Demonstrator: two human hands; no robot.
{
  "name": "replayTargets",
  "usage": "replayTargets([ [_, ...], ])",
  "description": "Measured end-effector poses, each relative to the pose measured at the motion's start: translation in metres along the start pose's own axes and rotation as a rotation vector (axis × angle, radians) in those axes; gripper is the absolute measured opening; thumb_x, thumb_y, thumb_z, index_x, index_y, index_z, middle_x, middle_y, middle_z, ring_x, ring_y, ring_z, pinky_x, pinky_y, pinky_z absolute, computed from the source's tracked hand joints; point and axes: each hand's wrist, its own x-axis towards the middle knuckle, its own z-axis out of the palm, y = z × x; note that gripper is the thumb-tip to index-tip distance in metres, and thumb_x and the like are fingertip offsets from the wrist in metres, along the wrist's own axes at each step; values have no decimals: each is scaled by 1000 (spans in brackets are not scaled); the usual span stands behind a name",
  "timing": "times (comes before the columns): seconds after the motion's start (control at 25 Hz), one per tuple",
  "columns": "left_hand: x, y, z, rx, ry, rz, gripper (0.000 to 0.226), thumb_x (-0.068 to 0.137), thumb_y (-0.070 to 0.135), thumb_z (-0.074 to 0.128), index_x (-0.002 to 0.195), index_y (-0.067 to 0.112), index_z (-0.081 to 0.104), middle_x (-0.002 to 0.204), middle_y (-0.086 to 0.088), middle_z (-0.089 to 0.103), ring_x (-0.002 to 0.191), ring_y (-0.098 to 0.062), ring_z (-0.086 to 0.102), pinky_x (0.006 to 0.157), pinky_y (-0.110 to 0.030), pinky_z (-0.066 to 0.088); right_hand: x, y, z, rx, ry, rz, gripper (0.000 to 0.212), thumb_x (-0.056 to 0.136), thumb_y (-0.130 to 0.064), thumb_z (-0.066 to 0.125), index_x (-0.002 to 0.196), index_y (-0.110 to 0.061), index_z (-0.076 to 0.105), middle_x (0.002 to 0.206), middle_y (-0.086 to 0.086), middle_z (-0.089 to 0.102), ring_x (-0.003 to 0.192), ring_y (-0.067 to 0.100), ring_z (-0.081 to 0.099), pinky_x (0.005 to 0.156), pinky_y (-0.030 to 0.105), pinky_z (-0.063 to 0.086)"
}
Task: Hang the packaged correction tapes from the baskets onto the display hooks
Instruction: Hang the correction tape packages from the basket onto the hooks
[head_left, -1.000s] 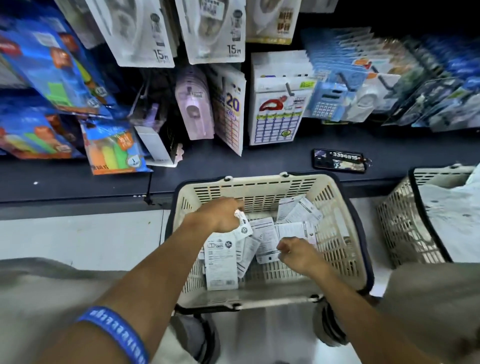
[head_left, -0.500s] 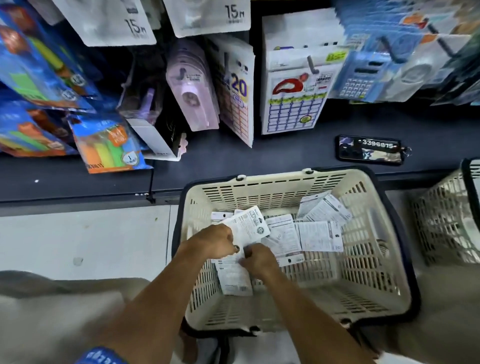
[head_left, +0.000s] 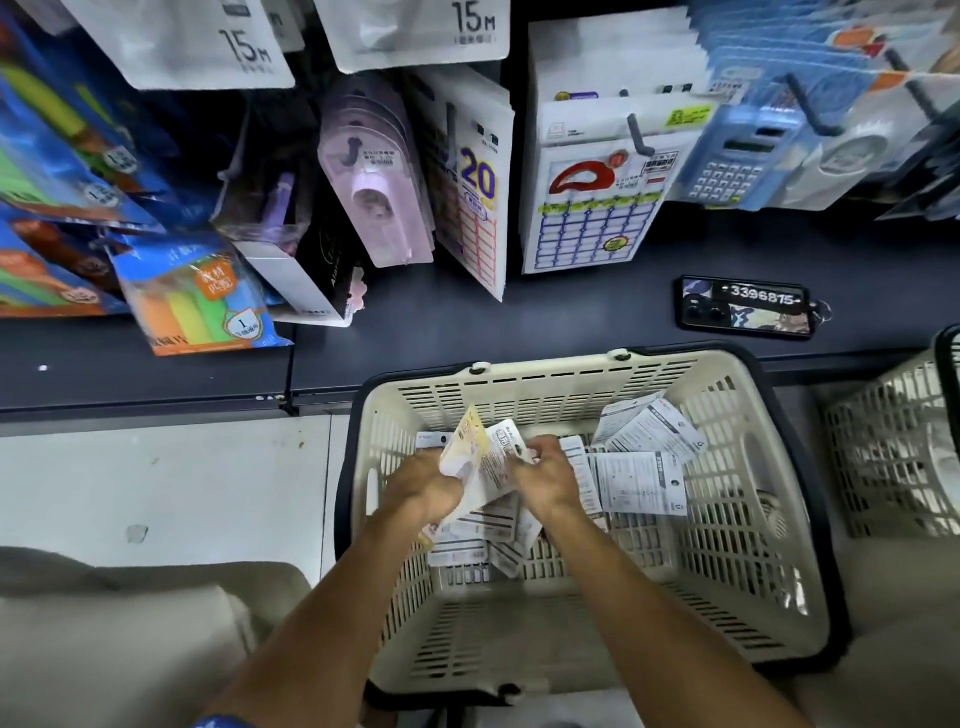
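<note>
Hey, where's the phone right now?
The phone lies flat on the dark shelf ledge, right of centre in the head view, just behind the cream basket.

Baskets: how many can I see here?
2. The cream basket under both hands holds the packets; a second basket sits at the right edge, partly cut off. More may lie outside the view.

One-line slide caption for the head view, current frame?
Both hands, left and right, gather a bunch of packaged correction tapes over the cream basket below the display hooks.
</note>
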Motion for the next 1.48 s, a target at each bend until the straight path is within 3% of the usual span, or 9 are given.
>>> replayTargets([
  [0.16, -12, -4, -6, 133, 121, 138, 32, 97, 23, 61, 129, 24, 66, 98, -5, 71, 87, -29, 70, 68, -33, 57, 15, 13, 9, -389, 42, -41, 36, 86, -19, 74, 113, -17, 50, 119, 8, 62, 110, 31, 62, 92, 40, 53],
  [0.32, -8, -4, -7, 211, 193, 216, 32, 97, 18, 63, 129, 22, 66, 102, -6, 76, 85, -26, 72, 68, -32, 58, 10, -9, -14, 174, -44, -44, 23, 85, 4, 62, 77, -17, 68, 96, 7, 73, 88, 21, 64, 71, 31, 51],
  [0.48, -3, 5, -7, -635, -453, 40, 45, 91, 43, 71, 125, 14, 70, 99, -8, 76, 85, -25, 71, 83, -43, 59, -5, -35, -47, 359, -358, 118, 18, 91, -20, 54, 88, -15, 72, 66, 1, 72, 67, 17, 70, 71, 31, 46],
  [0.56, 0, 6, -9, -717, -531, 38, 62, 80, 59, 75, 128, 20, 68, 118, -11, 74, 109, -32, 69, 102, -49, 51, -8, -40, -48, 458, -439, 142, 27, 97, -35, 51, 103, -14, 67, 76, 3, 73, 70, 18, 69, 77, 35, 45],
  [0.88, 2, -1, -1, -567, -75, 23, 51, 73, -6, 84, 114, 19, 69, 110, 2, 76, 105, -19, 68, 94, -32, 52, -21, -13, 0, 342, -173, -60, 36, 86, 1, 73, 115, -17, 61, 108, 3, 67, 88, 13, 68, 66, 20, 57],
  [1.08, 7, 3, -3, -626, -98, 34, 19, 83, 19, 84, 95, 29, 73, 96, 12, 78, 91, -10, 70, 84, -24, 54, -20, 2, 12, 319, -271, 224, 31, 103, -40, 53, 117, -14, 64, 98, 10, 78, 81, 23, 75, 67, 36, 60],
  [1.2, 10, 3, 3, -411, -199, 96, 26, 79, 6, 85, 94, 24, 73, 88, 14, 78, 91, -16, 70, 66, -15, 50, -11, 13, 30, 426, -78, 352, 34, 107, -38, 43, 115, -12, 63, 93, 13, 77, 80, 28, 74, 70, 39, 61],
  [1.32, 19, -5, 4, -236, -2, 15, 21, 81, 15, 84, 98, 21, 72, 99, 6, 75, 88, -17, 69, 61, -18, 45, 8, 30, 27, -33, 100, 207, 29, 99, -29, 57, 121, -10, 56, 122, 13, 64, 111, 34, 62, 89, 38, 53],
  [1.48, 19, -12, 10, 80, 213, -58, 31, 80, 34, 81, 93, 25, 54, 78, 11, 58, 60, -6, 53, 45, -18, 34, 9, 31, 27, -60, 46, 60, 16, 85, -3, 69, 97, -13, 66, 102, 4, 69, 100, 24, 64, 83, 29, 53],
])
